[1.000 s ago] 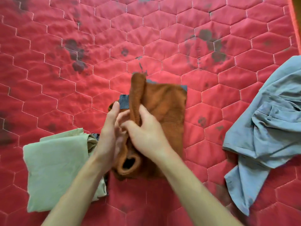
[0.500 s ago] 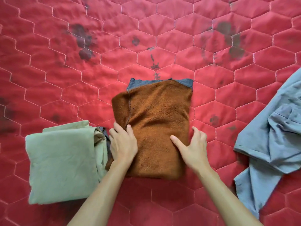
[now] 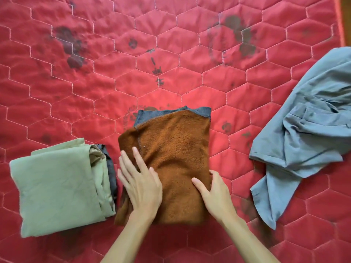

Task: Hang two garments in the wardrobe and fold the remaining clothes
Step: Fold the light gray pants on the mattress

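Observation:
A rust-brown fleece garment (image 3: 174, 154) with a grey ribbed hem lies folded into a rectangle in the middle of the red quilt. My left hand (image 3: 140, 183) rests flat on its left part, fingers spread. At the garment's lower right edge my right hand (image 3: 214, 192) curls its fingers around the side, thumb on top. A folded pale green garment (image 3: 55, 194) lies just to the left, with a dark piece tucked at its right edge. A crumpled grey-blue garment (image 3: 303, 133) lies unfolded on the right.
The red hexagon-quilted mattress (image 3: 133, 76) fills the view and carries dark stains at the back left and back right. Its right edge shows at the top right corner.
The brown garment went from a raised, rolled-up sleeve to a flat folded rectangle. Both hands came apart and now lie on its lower part; the right hand has slid to the edge.

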`<state>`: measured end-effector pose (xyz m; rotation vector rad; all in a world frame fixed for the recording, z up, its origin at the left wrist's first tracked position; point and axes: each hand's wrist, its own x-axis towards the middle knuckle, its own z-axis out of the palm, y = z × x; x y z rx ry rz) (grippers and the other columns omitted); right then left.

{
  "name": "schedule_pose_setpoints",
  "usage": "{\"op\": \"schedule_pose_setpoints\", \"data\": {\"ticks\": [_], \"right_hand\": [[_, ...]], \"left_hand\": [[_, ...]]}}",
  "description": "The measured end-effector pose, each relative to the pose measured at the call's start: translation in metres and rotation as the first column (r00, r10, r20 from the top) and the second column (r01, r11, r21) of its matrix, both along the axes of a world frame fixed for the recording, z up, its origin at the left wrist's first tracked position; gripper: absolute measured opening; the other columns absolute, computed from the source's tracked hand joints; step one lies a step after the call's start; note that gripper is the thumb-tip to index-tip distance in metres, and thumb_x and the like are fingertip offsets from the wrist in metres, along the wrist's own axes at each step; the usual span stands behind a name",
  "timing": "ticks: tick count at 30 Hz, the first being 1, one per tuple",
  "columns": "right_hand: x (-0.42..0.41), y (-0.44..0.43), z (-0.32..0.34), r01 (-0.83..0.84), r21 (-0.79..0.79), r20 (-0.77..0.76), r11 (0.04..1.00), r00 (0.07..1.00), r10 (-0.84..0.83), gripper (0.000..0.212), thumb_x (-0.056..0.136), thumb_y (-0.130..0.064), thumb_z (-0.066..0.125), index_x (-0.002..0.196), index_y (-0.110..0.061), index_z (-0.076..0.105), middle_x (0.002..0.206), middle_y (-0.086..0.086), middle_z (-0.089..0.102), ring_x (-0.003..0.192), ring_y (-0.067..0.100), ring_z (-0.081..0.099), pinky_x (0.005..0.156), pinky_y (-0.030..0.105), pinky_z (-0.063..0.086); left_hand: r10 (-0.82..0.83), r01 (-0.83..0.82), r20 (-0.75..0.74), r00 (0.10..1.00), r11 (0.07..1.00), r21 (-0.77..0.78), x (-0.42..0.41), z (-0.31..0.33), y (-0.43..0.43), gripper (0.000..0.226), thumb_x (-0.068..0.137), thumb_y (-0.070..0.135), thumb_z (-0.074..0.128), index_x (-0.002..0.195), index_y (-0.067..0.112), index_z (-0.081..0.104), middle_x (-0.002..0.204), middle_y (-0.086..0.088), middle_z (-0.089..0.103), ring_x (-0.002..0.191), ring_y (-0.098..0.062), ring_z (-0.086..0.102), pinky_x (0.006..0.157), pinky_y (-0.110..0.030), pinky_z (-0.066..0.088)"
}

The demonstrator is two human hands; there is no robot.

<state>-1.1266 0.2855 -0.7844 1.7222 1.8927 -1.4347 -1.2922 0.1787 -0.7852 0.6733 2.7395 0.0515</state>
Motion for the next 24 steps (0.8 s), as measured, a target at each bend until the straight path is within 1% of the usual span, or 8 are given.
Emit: {"op": "schedule_pose_setpoints", "data": {"ticks": [3, 8, 11, 14, 17, 20, 22, 24], "right_hand": [[0.014, 0.028, 0.008, 0.024, 0.104, -0.051, 0.994, 0.999, -0.018, 0.048, 0.090, -0.046, 0.066, 0.129, -0.021, 0.053, 0.118, -0.003, 0.058, 0.096, 0.009, 0.059, 0.092, 0.032, 0.048], [0.070, 0.099, 0.021, 0.033, 0.352, -0.031, 0.936, 0.999, -0.024, 0.032, 0.093, -0.028, 0.067, 0.120, -0.012, 0.061, 0.114, 0.008, 0.060, 0.106, 0.025, 0.060, 0.097, 0.044, 0.048], [0.106, 0.134, 0.033, 0.077, 0.415, -0.015, 0.907, 0.997, -0.078, 0.035, 0.092, -0.027, 0.068, 0.122, -0.010, 0.060, 0.115, 0.011, 0.058, 0.108, 0.029, 0.059, 0.097, 0.041, 0.047], [0.134, 0.158, 0.039, 0.068, 0.491, 0.030, 0.868, 0.995, -0.095, 0.050, 0.084, -0.033, 0.077, 0.125, -0.012, 0.058, 0.118, 0.012, 0.055, 0.113, 0.030, 0.054, 0.101, 0.040, 0.042], [0.150, 0.170, 0.036, 0.050, 0.384, 0.066, 0.922, 0.994, -0.082, 0.079, 0.071, -0.043, 0.086, 0.136, -0.016, 0.050, 0.125, 0.012, 0.054, 0.118, 0.029, 0.051, 0.103, 0.039, 0.041], [0.149, 0.172, 0.025, 0.049, 0.229, 0.115, 0.972, 0.990, -0.077, 0.098, 0.071, -0.045, 0.084, 0.148, -0.013, 0.034, 0.136, 0.012, 0.050, 0.124, 0.029, 0.052, 0.101, 0.043, 0.045], [0.142, 0.175, 0.018, 0.001, 0.267, 0.167, 0.964, 0.985, -0.048, 0.083, 0.079, -0.040, 0.078, 0.144, -0.010, 0.036, 0.131, 0.015, 0.054, 0.121, 0.033, 0.055, 0.095, 0.041, 0.046], [0.133, 0.179, 0.017, -0.064, 0.297, 0.241, 0.953, 0.970, -0.010, 0.059, 0.089, -0.030, 0.067, 0.137, -0.010, 0.040, 0.121, 0.019, 0.062, 0.115, 0.038, 0.059, 0.088, 0.041, 0.045]], "left_hand": [[-0.200, 0.200, -0.007, 0.980, 0.978, 0.061, 0.014, 0.006, 0.024, 0.068, 0.093, 0.029, 0.048, 0.155, 0.008, 0.029, 0.161, -0.027, 0.014, 0.149, -0.042, 0.017, 0.118, -0.055, 0.021], [-0.321, 0.312, 0.060, 0.945, 0.942, 0.121, 0.060, 0.012, 0.075, 0.060, 0.095, 0.032, 0.049, 0.149, 0.007, 0.041, 0.157, -0.025, 0.031, 0.147, -0.042, 0.025, 0.115, -0.055, 0.032], [-0.353, 0.337, 0.083, 0.932, 0.928, 0.160, 0.092, 0.016, 0.107, 0.060, 0.093, 0.028, 0.058, 0.147, 0.006, 0.042, 0.155, -0.027, 0.032, 0.146, -0.043, 0.026, 0.115, -0.053, 0.033], [-0.371, 0.349, 0.118, 0.921, 0.921, 0.173, 0.125, 0.018, 0.137, 0.061, 0.090, 0.027, 0.061, 0.145, 0.004, 0.045, 0.152, -0.028, 0.036, 0.144, -0.044, 0.030, 0.112, -0.053, 0.035], [-0.412, 0.363, 0.189, 0.891, 0.899, 0.245, 0.158, 0.017, 0.164, 0.061, 0.091, 0.027, 0.059, 0.146, 0.004, 0.043, 0.152, -0.027, 0.037, 0.142, -0.043, 0.034, 0.112, -0.052, 0.035], [-0.431, 0.312, 0.378, 0.819, 0.888, 0.337, 0.185, 0.017, 0.184, 0.063, 0.094, 0.020, 0.055, 0.152, 0.007, 0.032, 0.157, -0.021, 0.031, 0.142, -0.036, 0.034, 0.115, -0.046, 0.033], [-0.429, 0.245, 0.481, 0.765, 0.884, 0.398, 0.197, 0.019, 0.195, 0.066, 0.092, 0.013, 0.053, 0.153, 0.008, 0.027, 0.156, -0.014, 0.031, 0.139, -0.032, 0.039, 0.111, -0.043, 0.038], [-0.443, 0.217, 0.504, 0.741, 0.869, 0.445, 0.202, 0.021, 0.203, 0.064, 0.090, 0.016, 0.049, 0.151, 0.008, 0.031, 0.151, -0.011, 0.038, 0.134, -0.029, 0.043, 0.109, -0.039, 0.039]]}}
